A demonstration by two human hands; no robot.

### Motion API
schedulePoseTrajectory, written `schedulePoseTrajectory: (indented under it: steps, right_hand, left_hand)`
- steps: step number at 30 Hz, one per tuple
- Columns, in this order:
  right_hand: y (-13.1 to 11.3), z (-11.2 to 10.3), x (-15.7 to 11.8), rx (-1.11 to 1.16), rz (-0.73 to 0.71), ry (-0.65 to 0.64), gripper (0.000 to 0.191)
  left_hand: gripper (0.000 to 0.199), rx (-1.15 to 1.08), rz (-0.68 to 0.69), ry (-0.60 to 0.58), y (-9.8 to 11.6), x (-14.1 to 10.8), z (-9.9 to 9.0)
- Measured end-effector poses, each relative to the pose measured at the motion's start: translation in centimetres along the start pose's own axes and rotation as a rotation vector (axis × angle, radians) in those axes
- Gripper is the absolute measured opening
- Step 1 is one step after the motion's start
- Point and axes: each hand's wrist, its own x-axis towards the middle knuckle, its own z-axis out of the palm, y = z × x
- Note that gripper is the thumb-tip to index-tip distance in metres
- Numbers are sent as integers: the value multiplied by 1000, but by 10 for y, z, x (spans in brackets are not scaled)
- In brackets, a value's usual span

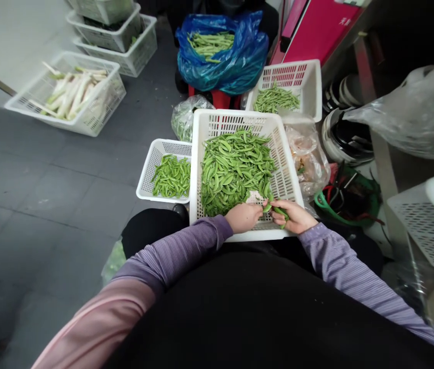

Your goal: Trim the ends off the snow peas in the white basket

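A large white slotted basket in front of me holds a heap of green snow peas. Over its near right corner, my left hand pinches one end of a pea pod, fingertips closed. Close beside it, my right hand is closed around several snow peas that poke out past its fingers. The two hands nearly meet at the pod between them. To the left stands a smaller white basket with more green pods in it.
Behind the big basket is a blue plastic bag of long green stalks. A white basket of cut beans stands at the back right. Stacked crates and a basket of white-stemmed vegetables are left. Plastic bags and a green basin sit right.
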Motion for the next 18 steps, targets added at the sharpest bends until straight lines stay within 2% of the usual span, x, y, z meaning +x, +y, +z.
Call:
schedulePoseTrajectory:
  steps: [3, 6, 8, 10, 12, 14, 16, 18]
  right_hand:
    - [4, 9, -8, 27, -41, 32, 17]
    - [6, 18, -14, -47, -63, 18, 23]
    - [6, 23, -20, -116, -39, -49, 26]
    - [3, 25, -26, -162, -11, -98, 27]
    - [-1, 24, -33, -166, -7, -89, 27]
    - [-5, 21, -39, -143, -8, -66, 26]
    - [-7, 17, -41, -133, 4, -62, 28]
    - [-5, 14, -40, -148, 23, -69, 31]
  left_hand:
    - [23, -32, 101, 41, 7, -8, 0]
    - [21, -14, 107, 75, 9, -14, 0]
    - [21, -9, 26, 128, 5, -14, -2]
    - [24, -20, -128, 222, -3, -12, -8]
    - [26, -8, -297, 288, -13, -8, -15]
    - [27, 46, -391, 284, -18, -7, -19]
    - [27, 120, -353, 253, -17, -8, -19]
    - [37, 190, -194, 225, -10, -11, -14]
